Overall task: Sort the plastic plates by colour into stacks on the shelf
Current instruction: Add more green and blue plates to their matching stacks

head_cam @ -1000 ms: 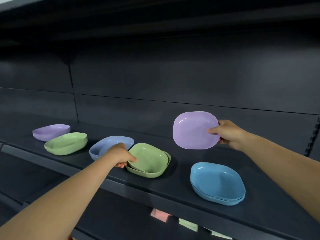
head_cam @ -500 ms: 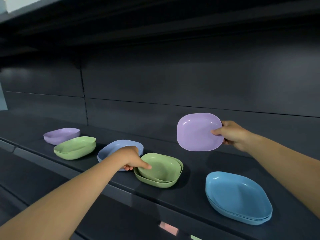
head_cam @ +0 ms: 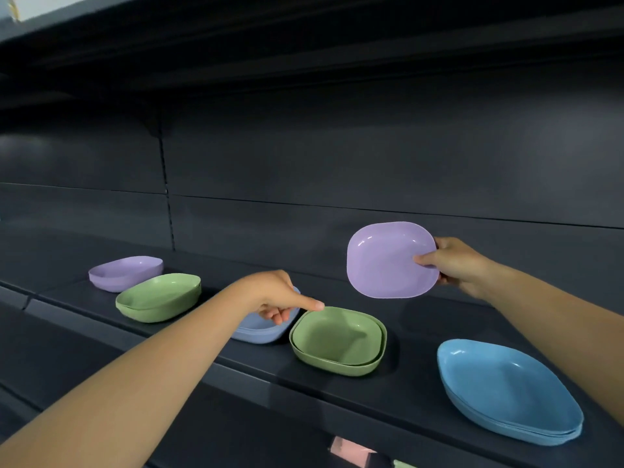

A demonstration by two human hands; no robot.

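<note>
My right hand (head_cam: 456,261) pinches the right rim of a lilac plate (head_cam: 381,261), held tilted in the air above the dark shelf (head_cam: 408,373). My left hand (head_cam: 273,295) is at the back left corner of a stack of two green plates (head_cam: 337,339). Its thumb lies over that rim and its fingers curl beside it. A periwinkle plate (head_cam: 256,334) sits partly hidden under that hand. Further left lie a single green plate (head_cam: 158,295) and another lilac plate (head_cam: 125,270). A blue stack (head_cam: 506,386) stands at the right.
The shelf's back panel (head_cam: 371,163) rises close behind the plates, and another shelf hangs overhead. A pink price tag (head_cam: 351,449) sits on the shelf's front edge. Bare shelf shows under the held lilac plate and left of the far lilac plate.
The view has swung left and up, so all plates sit further right and lower in frame. My left thumb has slid to the green stack's back corner. The held lilac plate stays raised.
</note>
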